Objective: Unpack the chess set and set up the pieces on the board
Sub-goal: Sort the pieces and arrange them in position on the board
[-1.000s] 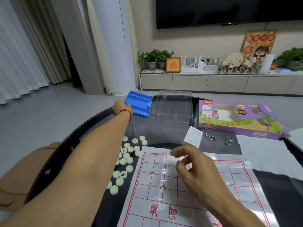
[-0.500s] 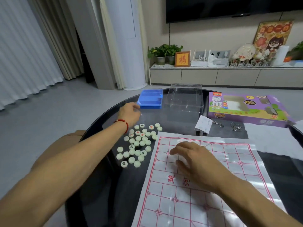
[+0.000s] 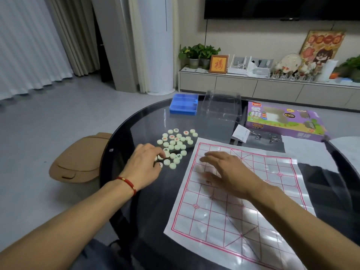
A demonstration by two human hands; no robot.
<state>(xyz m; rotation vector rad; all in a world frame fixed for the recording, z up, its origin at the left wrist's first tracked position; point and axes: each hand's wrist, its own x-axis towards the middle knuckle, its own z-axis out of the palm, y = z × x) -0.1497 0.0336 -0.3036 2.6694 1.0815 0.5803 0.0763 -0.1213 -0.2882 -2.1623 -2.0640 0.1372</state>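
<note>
Our right hand (image 3: 224, 170) lies flat, fingers spread, steadying the paper board (image 3: 243, 201) on the table's near edge, while our left hand (image 3: 145, 164) curls fingertips over loose pale pieces (image 3: 176, 145) beside the board's left edge.

Tan bin (image 3: 78, 160) beside table — potted plants (image 3: 196, 53), framed picture (image 3: 218, 64) on cabinet.

Single head view, forward and down, close over the table (image 3: 136, 123).
</note>
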